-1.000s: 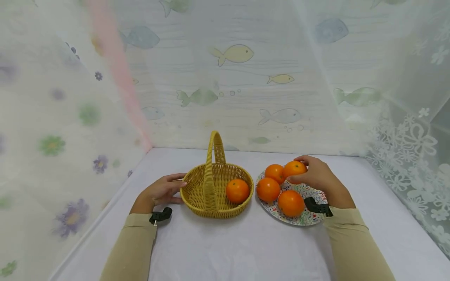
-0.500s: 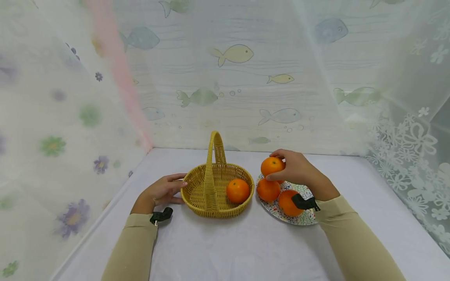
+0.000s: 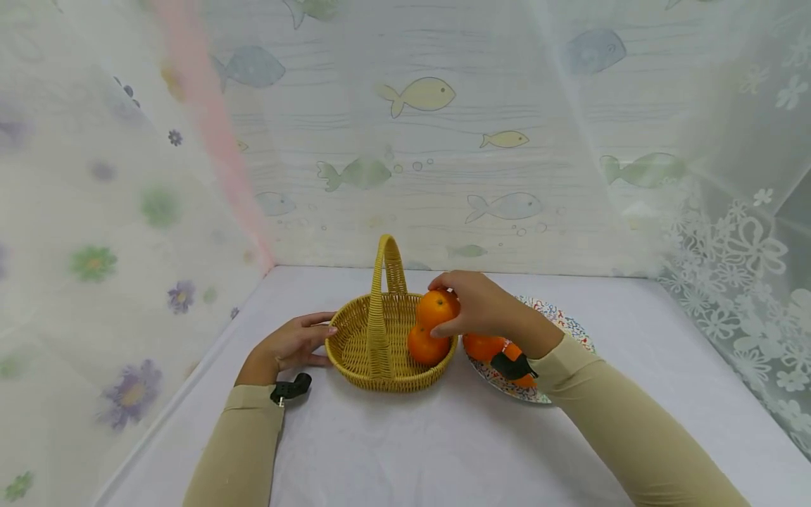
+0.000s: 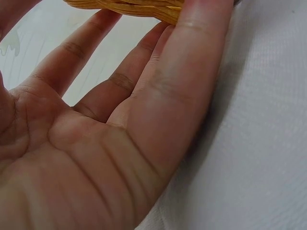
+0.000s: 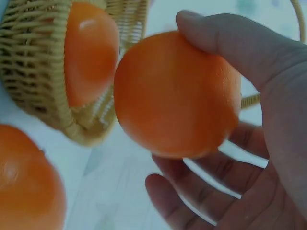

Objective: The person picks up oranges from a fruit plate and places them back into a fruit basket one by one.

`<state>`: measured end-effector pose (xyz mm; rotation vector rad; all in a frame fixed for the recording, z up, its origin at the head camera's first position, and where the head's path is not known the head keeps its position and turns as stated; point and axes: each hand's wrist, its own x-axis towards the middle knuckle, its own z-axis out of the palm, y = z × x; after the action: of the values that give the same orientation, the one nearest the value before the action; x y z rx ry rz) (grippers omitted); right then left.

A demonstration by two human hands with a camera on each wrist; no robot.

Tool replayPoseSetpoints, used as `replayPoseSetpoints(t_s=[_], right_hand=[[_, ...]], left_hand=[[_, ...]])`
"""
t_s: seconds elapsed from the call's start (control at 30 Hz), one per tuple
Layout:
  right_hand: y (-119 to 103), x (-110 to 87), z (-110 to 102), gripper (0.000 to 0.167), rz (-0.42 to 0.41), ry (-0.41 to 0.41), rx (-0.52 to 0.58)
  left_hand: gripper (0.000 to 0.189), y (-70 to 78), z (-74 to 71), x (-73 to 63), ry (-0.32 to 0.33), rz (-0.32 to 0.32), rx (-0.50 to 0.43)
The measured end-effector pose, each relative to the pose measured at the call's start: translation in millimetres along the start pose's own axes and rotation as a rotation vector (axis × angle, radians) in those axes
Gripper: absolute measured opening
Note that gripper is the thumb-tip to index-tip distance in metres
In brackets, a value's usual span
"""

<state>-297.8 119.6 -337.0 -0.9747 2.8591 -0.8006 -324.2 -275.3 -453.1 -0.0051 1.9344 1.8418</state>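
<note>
My right hand (image 3: 484,303) grips an orange (image 3: 437,308), thumb on one side and fingers on the other, over the right end of the yellow wicker basket (image 3: 355,377). Another orange (image 3: 426,346) lies inside the basket, just under the held one. In the right wrist view the held orange (image 5: 175,96) is beside the basket rim (image 5: 67,91). My left hand (image 3: 298,343) rests against the basket's left side, with a fingertip on the rim. Its fingers (image 4: 165,86) look mostly straight in the left wrist view.
A round patterned plate (image 3: 573,327) stands right of the basket. On it are oranges (image 3: 483,347), partly hidden by my right hand and wrist. The basket's tall arched handle (image 3: 376,310) rises at its middle. Printed curtains (image 3: 418,211) hang behind the white-covered table (image 3: 393,451).
My right hand has carried the orange leftward from the plate to above the basket. The left hand and the basket have stayed in place.
</note>
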Motion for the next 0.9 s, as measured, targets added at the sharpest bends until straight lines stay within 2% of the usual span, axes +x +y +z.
replayPoseSetpoints(t_s=[0.4,0.9], right_hand=[[-17.3,27.4,16.3,0.054,-0.144,0.006,0.04],[-24.7,36.3,47.6,0.056,-0.109,-0.068,0.1]], left_hand=[[0.062,-0.1,0.0,-0.1,-0.009,0.011,0.0],[0.062,-0.3,-2.1,0.1,-0.022,0.007,0.001]])
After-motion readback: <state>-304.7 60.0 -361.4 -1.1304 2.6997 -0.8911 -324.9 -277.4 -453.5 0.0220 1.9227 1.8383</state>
